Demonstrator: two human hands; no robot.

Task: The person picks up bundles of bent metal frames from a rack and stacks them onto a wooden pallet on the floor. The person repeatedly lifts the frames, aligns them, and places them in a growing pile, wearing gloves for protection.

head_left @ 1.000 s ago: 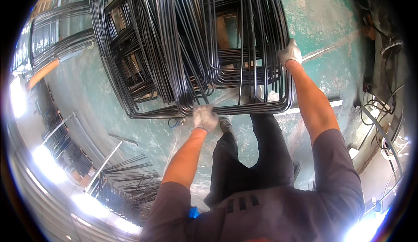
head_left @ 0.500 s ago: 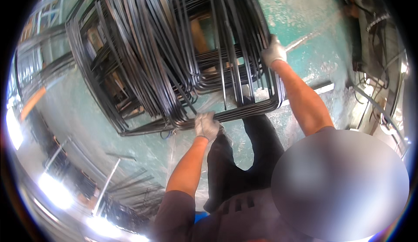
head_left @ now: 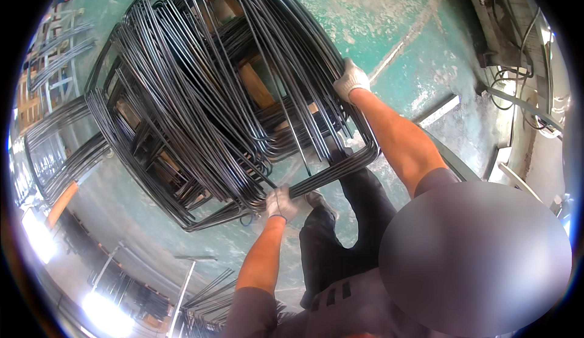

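Observation:
A large stack of dark bent metal rods with rounded corners fills the upper middle of the view. My left hand, in a pale work glove, is closed around the near straight side of the outermost bent rods. At the right side of the same rods, my right hand grips them, also gloved, with its fingers partly hidden behind the metal. Both arms reach forward, and the rods' near right corner lies between the two hands, over my legs.
Wooden pieces show between the rods. More rods on a rack stand at the left. Machinery with hanging cables lines the right side. Behind my left arm are loose rods. A pale bar lies on the worn green floor.
The whole view has turned and shifted. Both hands keep their hold; in the picture the right hand sits further left and lower, the left hand lower. My left shoe now shows more.

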